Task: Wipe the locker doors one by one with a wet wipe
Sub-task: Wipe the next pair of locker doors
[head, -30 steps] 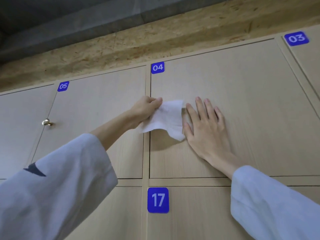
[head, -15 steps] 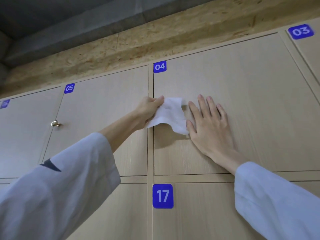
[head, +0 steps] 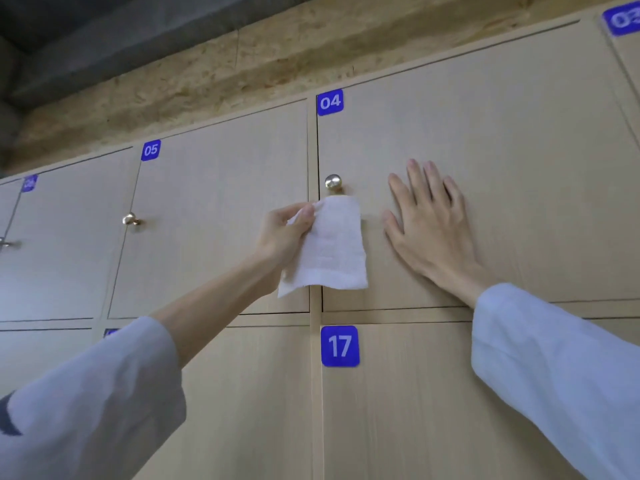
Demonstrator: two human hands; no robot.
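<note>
A white wet wipe (head: 329, 251) hangs in front of the left edge of locker door 04 (head: 519, 133), just below its round brass knob (head: 333, 182). My left hand (head: 284, 233) pinches the wipe at its top left corner between thumb and fingers. My right hand (head: 429, 223) lies flat on door 04 with straight, spread fingers, a little right of the wipe and apart from it. Door 05 (head: 221, 209) is to the left, with its own knob (head: 130, 220).
Door 17 (head: 398, 410) lies below door 04, and door 03 (head: 623, 20) shows at the top right corner. More doors run off to the left. A chipboard band (head: 242, 71) and a dark ceiling edge run above the lockers.
My left hand has pulled the wipe down and left, away from my right hand, and the wipe now hangs loose. The knob of door 04 has come into sight. My right hand stays flat.
</note>
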